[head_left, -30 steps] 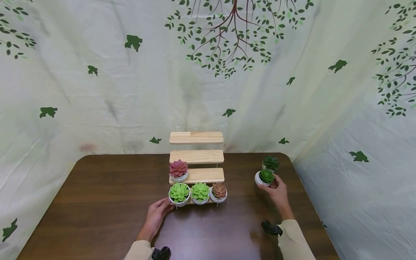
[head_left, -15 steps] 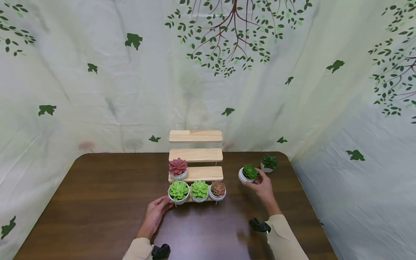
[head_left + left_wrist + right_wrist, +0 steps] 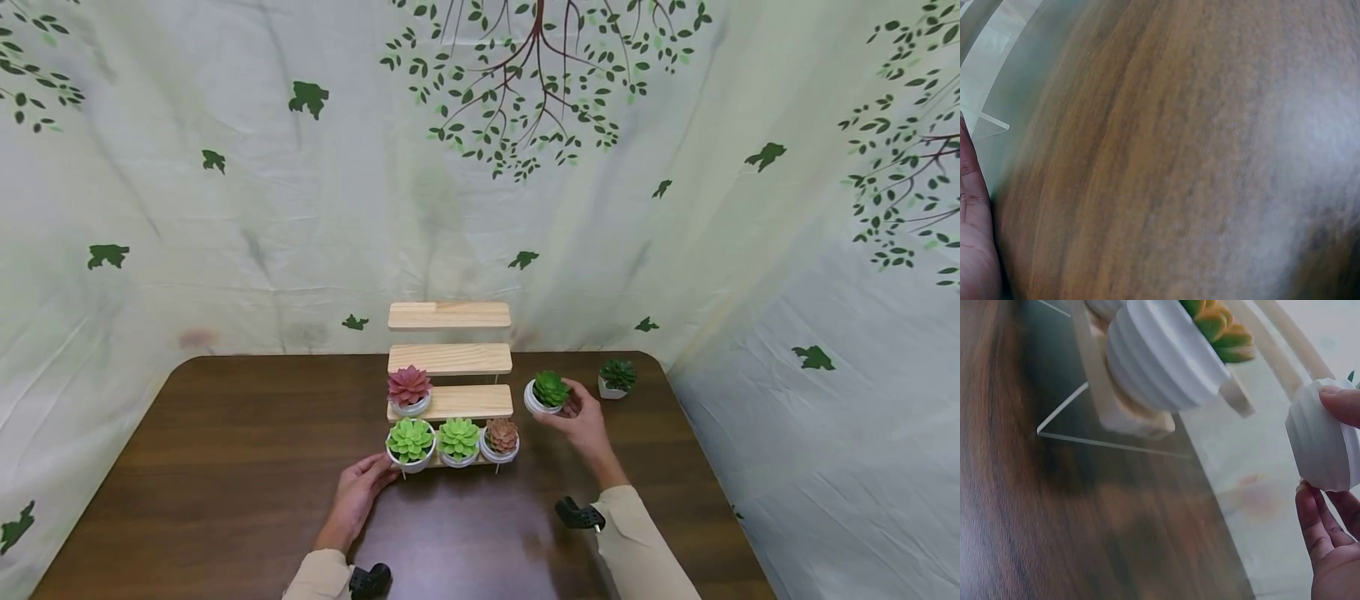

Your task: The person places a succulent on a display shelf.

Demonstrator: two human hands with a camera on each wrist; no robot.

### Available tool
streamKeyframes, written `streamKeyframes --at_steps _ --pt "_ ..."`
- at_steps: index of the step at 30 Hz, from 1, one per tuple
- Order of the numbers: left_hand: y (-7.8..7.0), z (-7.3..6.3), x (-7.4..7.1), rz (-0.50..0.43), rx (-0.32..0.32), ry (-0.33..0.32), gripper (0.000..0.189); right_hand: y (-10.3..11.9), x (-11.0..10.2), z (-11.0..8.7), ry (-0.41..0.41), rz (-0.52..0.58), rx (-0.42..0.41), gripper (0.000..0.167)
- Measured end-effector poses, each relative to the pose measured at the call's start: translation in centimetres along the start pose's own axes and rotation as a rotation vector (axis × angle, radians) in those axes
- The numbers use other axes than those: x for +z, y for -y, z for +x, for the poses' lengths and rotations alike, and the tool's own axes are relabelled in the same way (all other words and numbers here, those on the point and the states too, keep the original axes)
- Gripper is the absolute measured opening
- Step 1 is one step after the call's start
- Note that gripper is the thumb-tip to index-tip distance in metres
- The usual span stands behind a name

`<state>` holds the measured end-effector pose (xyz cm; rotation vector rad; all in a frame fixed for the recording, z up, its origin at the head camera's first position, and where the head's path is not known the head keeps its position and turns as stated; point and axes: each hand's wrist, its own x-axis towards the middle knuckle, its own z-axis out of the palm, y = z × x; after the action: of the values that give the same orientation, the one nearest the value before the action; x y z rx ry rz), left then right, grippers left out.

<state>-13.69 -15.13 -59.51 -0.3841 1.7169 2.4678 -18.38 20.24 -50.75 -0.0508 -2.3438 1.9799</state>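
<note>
A tiered wooden plant stand (image 3: pixel 472 402) stands at the back middle of the table. Its lowest tier bears two light-green succulents (image 3: pixel 410 440) and a brown one (image 3: pixel 502 435) in white pots; a pink succulent (image 3: pixel 409 386) sits at the left of the tier above. My left hand (image 3: pixel 358 492) holds the left end of the lowest tier, its fingertips partly hidden by the pot there. Just right of the stand, my right hand (image 3: pixel 583 421) grips a potted dark-green succulent (image 3: pixel 551 389) by its ribbed white pot (image 3: pixel 1319 437), tilted and off the table.
Another dark-green succulent (image 3: pixel 617 375) in a white pot stands at the table's back right corner. A printed cloth (image 3: pixel 300 208) hangs behind the brown table (image 3: pixel 247 450). Thin wire legs (image 3: pixel 1060 409) show under the stand.
My right hand has carried the dark-green succulent leftward, away from the other one at the back right, to beside the stand. The left hand has stayed at the stand's left end.
</note>
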Motion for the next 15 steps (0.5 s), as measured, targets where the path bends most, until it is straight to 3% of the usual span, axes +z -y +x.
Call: streamKeyframes --at_steps 5,15 --pt "-0.1 0.0 0.1 0.008 -0.009 -0.014 0.011 0.7 1.0 0.2 0.018 0.004 -0.044 0.065" --pt "-0.2 0.0 0.1 -0.004 -0.007 -0.010 0.012 2.1 3.0 0.4 0.086 0.048 -0.038 0.067"
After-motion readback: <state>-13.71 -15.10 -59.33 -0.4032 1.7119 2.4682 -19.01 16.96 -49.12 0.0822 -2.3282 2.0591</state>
